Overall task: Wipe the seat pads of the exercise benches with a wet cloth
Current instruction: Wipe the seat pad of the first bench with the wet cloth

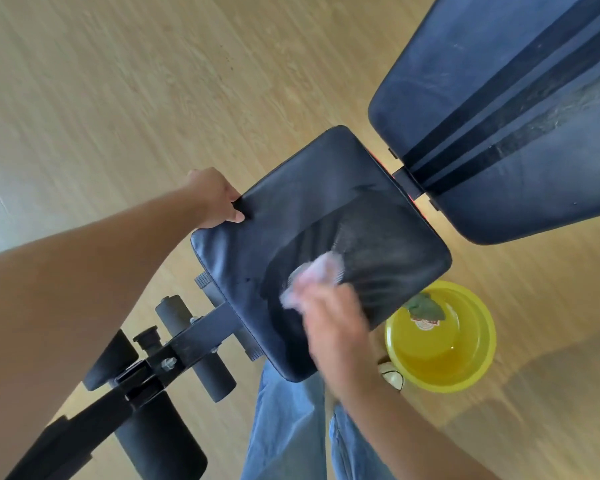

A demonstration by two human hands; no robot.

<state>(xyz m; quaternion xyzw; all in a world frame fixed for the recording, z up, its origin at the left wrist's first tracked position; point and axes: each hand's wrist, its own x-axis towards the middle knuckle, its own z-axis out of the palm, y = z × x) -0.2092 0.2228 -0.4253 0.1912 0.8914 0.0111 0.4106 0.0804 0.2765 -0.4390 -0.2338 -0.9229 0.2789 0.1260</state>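
Head view: the right hand [336, 327] is closed around a bunched pale cloth [310, 277], blurred, pressed flat on the dark seat pad [319, 216]; the left hand [217, 199] is curled over the pad's far left edge, fingers wrapped under, bracing it. A darker wet swath fans out from the cloth across the pad's middle, while the left part and the near corner look drier; to do this well, I would overlap strokes outward to the seams and edges, keep the brace firm, and re-wet in the yellow basin [440, 337] on the floor just beside the pad. The back pad [499, 109] beyond shows dusty streaks, likely untouched. A round label sits inside the basin; its writing is too small to read.
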